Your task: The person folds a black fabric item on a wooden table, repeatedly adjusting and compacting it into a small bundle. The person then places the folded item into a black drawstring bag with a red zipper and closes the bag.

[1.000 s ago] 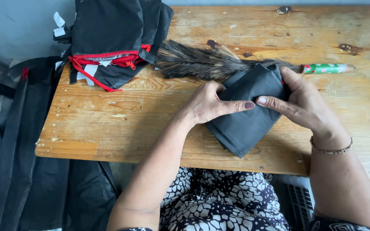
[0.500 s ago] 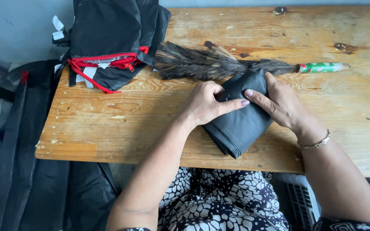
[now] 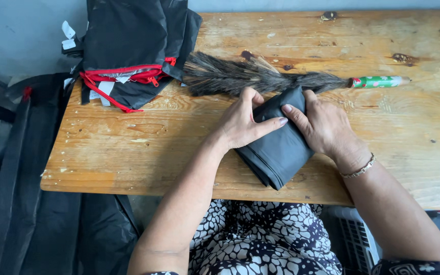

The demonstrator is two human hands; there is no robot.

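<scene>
Head view: dark cloth (image 3: 280, 153) folded compact, lying on table (image 3: 128, 147) near front edge. Left hand (image 3: 241, 122) & right hand (image 3: 323, 127) pressed flat on it, fingers together. Fold approx. done; final tuck outstanding.

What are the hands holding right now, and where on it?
Both hands hold the folded dark fabric bundle at its upper end: the left hand on its left edge, the right hand on its right, pressing it on the wooden table.

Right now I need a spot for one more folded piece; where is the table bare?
Bare wood lies right of the right hand, below the feather duster handle, and left of the left hand, below the black bags. The middle, around the folded fabric, is crowded.
</scene>
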